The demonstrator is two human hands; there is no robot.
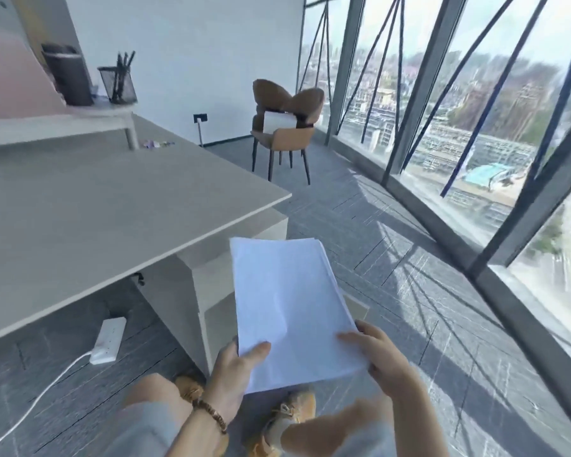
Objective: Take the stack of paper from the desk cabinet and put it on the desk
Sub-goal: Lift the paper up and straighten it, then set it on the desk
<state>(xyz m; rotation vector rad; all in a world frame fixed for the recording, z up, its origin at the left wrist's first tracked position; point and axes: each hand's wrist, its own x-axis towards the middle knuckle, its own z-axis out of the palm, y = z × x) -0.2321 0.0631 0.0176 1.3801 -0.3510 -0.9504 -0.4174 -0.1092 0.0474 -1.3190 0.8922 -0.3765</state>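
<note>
A white stack of paper (287, 305) is held in the air in front of me, below the level of the desk top and to the right of its corner. My left hand (234, 374) grips the stack's near left corner, thumb on top. My right hand (379, 354) grips the near right corner, thumb also on top. The light wooden desk (89, 206) spreads to the left. Under its right end stands the open desk cabinet (208, 285), partly hidden behind the paper.
On the desk's raised shelf stand a mesh pen holder (118, 84) and a dark box (68, 75). A white power strip (108, 339) with cable lies on the floor under the desk. A brown chair (282, 130) stands by the window wall (475, 143). My knees and shoes are below.
</note>
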